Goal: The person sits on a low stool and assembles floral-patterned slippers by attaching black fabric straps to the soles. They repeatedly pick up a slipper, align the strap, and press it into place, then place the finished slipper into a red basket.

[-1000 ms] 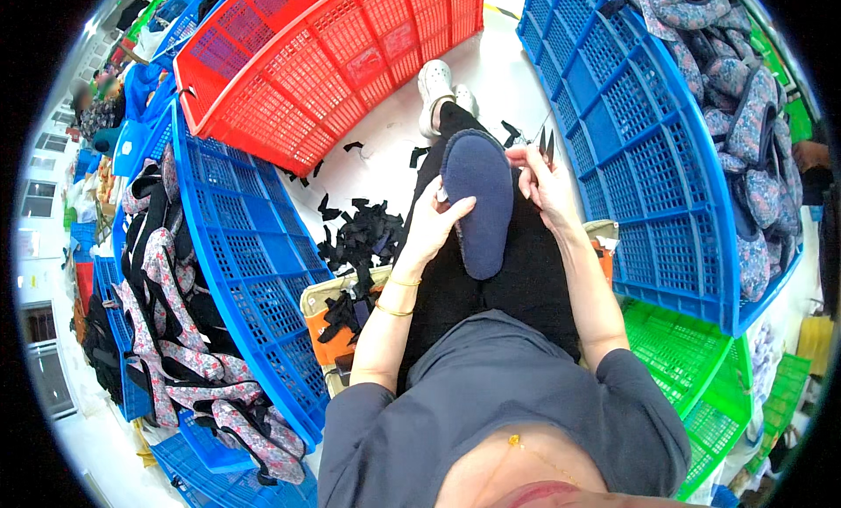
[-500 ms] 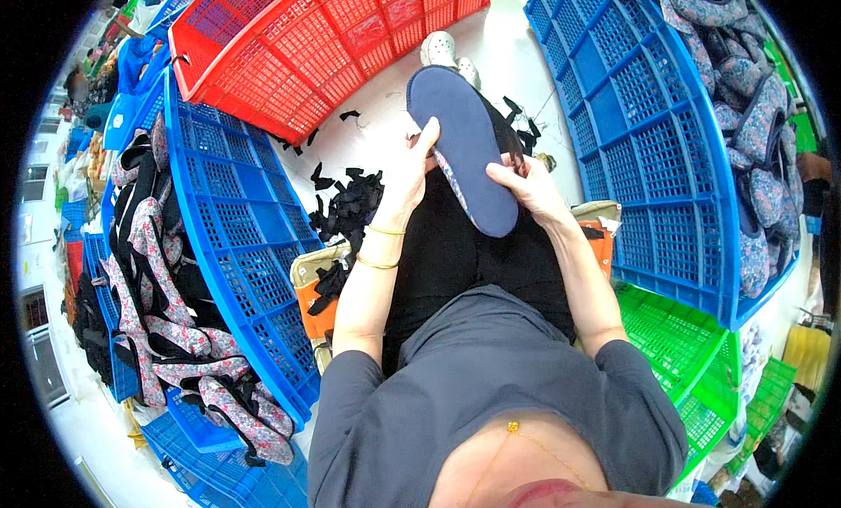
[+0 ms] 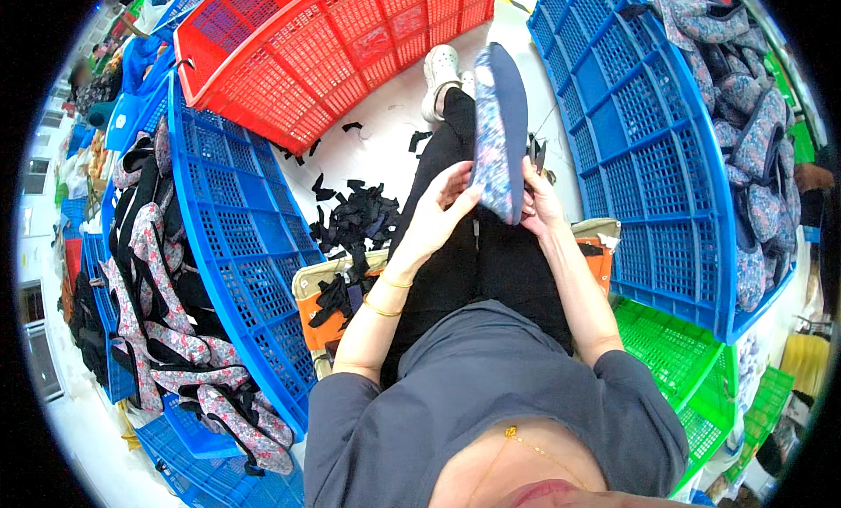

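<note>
I sit with my legs stretched out and hold a slipper [image 3: 501,127] upright on its edge over my lap. Its sole is dark blue and its side is floral fabric. My left hand [image 3: 438,212] grips the slipper's near end from the left. My right hand [image 3: 539,203] holds the same end from the right, with small dark scissors [image 3: 535,151] sticking up between its fingers behind the slipper.
A blue crate [image 3: 236,236] at my left holds floral slippers. A red crate [image 3: 333,44] stands ahead, another blue crate [image 3: 648,149] with slippers at my right, green crates [image 3: 692,359] at lower right. Black fabric scraps [image 3: 359,223] lie on the floor beside an orange seat.
The slipper was flat on my lap, sole up. Both hands lifted it and turned it onto its edge, so its floral side now shows.
</note>
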A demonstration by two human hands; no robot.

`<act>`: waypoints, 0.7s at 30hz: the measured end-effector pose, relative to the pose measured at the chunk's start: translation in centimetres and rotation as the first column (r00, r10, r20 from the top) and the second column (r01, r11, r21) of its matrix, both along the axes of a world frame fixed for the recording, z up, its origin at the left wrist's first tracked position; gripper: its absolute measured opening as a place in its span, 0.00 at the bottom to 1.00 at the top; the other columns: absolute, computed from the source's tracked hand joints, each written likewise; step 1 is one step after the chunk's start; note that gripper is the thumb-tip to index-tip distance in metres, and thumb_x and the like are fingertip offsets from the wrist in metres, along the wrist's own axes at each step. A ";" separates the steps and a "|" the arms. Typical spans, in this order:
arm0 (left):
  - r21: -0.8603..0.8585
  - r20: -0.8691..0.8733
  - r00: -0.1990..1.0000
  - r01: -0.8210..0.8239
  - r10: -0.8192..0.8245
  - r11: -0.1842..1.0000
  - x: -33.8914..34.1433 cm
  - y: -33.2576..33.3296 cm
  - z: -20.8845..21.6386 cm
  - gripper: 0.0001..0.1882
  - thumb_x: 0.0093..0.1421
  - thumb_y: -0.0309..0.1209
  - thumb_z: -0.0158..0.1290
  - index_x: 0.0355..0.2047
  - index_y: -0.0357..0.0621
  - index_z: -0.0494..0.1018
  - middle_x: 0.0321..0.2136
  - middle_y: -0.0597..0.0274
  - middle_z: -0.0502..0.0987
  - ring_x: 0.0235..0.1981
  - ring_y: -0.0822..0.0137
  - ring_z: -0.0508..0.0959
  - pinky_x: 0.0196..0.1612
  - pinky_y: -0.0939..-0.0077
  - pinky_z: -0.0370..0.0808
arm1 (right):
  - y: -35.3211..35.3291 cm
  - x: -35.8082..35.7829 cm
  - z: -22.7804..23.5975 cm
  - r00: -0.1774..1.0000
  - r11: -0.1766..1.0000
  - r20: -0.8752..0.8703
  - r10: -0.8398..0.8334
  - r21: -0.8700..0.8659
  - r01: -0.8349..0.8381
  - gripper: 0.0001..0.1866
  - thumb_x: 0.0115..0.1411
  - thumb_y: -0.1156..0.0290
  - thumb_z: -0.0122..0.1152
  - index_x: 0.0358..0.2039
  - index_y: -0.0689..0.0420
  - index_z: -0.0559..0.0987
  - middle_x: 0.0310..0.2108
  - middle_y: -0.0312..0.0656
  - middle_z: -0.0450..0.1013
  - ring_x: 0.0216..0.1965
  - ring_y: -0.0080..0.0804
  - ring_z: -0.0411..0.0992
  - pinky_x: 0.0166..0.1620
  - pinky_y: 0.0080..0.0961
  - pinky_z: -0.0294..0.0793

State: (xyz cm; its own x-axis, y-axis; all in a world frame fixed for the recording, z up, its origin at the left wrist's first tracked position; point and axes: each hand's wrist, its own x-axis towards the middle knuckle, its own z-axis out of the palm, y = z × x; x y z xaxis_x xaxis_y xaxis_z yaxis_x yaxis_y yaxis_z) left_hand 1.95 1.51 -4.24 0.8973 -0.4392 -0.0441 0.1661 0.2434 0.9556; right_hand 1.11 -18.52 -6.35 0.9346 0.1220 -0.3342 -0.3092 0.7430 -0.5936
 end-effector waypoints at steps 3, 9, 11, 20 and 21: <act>0.061 0.110 0.991 0.068 -0.075 0.996 -0.6 0.6 1.8 0.32 0.54 0.29 0.63 0.57 0.36 0.64 0.43 0.62 0.73 0.44 0.72 0.72 0.51 0.76 0.68 | 0.5 0.2 -1.3 0.991 0.988 -0.111 -0.073 0.129 0.087 0.16 0.64 0.54 0.52 0.40 0.55 0.75 0.22 0.29 0.69 0.17 0.14 0.60 0.18 0.13 0.58; 0.306 0.647 0.761 -0.311 0.043 0.899 -0.4 -0.6 2.6 0.19 0.50 0.29 0.64 0.42 0.40 0.73 0.35 0.60 0.73 0.41 0.66 0.72 0.48 0.75 0.68 | 2.2 -0.6 -3.3 0.998 0.897 -0.027 0.050 0.440 -0.033 0.22 0.65 0.58 0.47 0.53 0.58 0.72 0.49 0.42 0.74 0.47 0.33 0.75 0.48 0.31 0.77; 0.255 0.695 0.719 -0.263 0.013 0.931 0.1 -0.3 1.8 0.15 0.48 0.31 0.65 0.35 0.40 0.74 0.32 0.57 0.73 0.38 0.60 0.73 0.44 0.73 0.69 | 2.6 -1.3 -4.6 0.995 0.882 -0.067 0.076 0.469 -0.036 0.20 0.65 0.59 0.44 0.52 0.57 0.73 0.47 0.41 0.75 0.45 0.32 0.75 0.47 0.31 0.78; 0.340 0.937 0.283 -0.595 -0.206 0.728 17.2 6.4 16.9 0.10 0.56 0.28 0.57 0.38 0.41 0.77 0.32 0.57 0.77 0.35 0.62 0.74 0.40 0.70 0.70 | 0.1 -3.7 0.4 0.934 0.934 -0.059 0.354 0.071 -0.349 0.20 0.67 0.65 0.47 0.54 0.63 0.68 0.37 0.44 0.76 0.13 0.09 0.52 0.13 0.07 0.50; 0.370 0.928 0.283 -0.648 -0.240 0.666 21.4 7.4 18.1 0.12 0.58 0.30 0.57 0.42 0.41 0.77 0.36 0.54 0.77 0.38 0.62 0.73 0.43 0.69 0.70 | -0.4 -3.5 0.6 0.937 0.939 -0.070 0.344 0.053 -0.340 0.19 0.68 0.65 0.47 0.54 0.63 0.68 0.35 0.43 0.75 0.12 0.09 0.52 0.13 0.07 0.49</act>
